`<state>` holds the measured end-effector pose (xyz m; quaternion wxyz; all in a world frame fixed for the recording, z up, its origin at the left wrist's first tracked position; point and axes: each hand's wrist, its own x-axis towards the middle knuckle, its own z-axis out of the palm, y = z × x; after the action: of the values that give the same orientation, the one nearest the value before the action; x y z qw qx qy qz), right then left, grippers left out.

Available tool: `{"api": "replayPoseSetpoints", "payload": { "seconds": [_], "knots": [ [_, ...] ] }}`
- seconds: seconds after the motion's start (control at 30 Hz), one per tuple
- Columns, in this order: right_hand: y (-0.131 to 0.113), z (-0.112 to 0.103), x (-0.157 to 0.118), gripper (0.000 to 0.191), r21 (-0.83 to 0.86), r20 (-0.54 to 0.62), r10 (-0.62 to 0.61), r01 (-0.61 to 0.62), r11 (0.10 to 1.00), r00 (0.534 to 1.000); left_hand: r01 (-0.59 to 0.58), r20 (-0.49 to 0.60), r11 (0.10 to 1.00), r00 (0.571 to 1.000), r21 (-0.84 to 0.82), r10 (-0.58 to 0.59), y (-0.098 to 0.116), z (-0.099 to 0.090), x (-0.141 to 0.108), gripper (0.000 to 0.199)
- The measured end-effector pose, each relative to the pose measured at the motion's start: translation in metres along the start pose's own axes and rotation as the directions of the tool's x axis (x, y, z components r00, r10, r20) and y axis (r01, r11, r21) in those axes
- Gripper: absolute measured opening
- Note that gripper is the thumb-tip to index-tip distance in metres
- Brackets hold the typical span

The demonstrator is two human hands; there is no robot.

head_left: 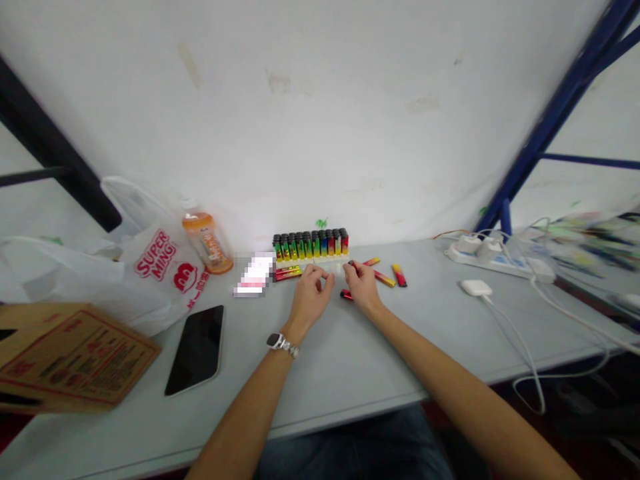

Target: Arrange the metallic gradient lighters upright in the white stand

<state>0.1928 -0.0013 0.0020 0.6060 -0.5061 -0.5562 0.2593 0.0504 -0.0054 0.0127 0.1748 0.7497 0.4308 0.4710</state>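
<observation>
Against the wall stand several upright disposable lighters [311, 246] with black tops, in green, yellow, blue and red, packed in a pale tray [325, 261]. Just in front of the tray is my left hand [313, 287], its fingers curled in; whatever they may hold is hidden. My right hand [363, 287] is closed with its fingertips on a dark-topped lighter [351, 263], mostly covered by the fingers. A red lighter [346, 294] lies partly under that hand. To its right are loose red-and-yellow lighters [399, 275], and more lighters [287, 273] lie left of my left hand.
On the left of the grey table [345, 373] are a black tablet or phone [196, 350], a cardboard box [80, 357], a white plastic bag [150, 267], an orange bottle [207, 243] and a blurred-out item [255, 275]. A power strip [500, 259] and a white charger [476, 288] with cables sit right.
</observation>
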Motion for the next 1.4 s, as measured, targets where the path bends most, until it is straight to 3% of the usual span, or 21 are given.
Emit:
{"api": "replayPoseSetpoints", "payload": {
  "seconds": [0.3, 0.7, 0.87, 1.17, 1.4],
  "knots": [
    [0.000, 0.003, -0.003, 0.028, -0.029, 0.044, -0.066, 0.067, 0.997, 0.997, -0.013, 0.010, 1.000, 1.000, 0.018, 0.013, 0.004, 0.000, 0.000, 0.024],
    [-0.011, -0.004, -0.009, 0.046, 0.040, 0.072, -0.111, 0.108, 0.993, 0.991, -0.028, 0.003, 1.000, 1.000, -0.011, 0.028, 0.002, 0.002, -0.002, 0.026],
    [-0.005, -0.001, -0.005, 0.038, -0.014, 0.013, -0.063, 0.063, 0.998, 0.998, -0.029, 0.011, 0.999, 1.000, -0.018, 0.029, 0.002, 0.002, -0.001, 0.025],
    [-0.002, -0.001, -0.005, 0.031, -0.022, 0.005, -0.093, 0.093, 0.995, 0.996, -0.030, 0.008, 0.999, 1.000, -0.019, 0.030, 0.002, 0.002, -0.001, 0.024],
    [0.002, -0.003, 0.003, 0.030, 0.164, 0.153, -0.058, 0.033, 0.986, 0.986, -0.032, 0.051, 0.999, 0.998, -0.008, 0.032, -0.002, 0.005, -0.003, 0.024]
  ]
}}
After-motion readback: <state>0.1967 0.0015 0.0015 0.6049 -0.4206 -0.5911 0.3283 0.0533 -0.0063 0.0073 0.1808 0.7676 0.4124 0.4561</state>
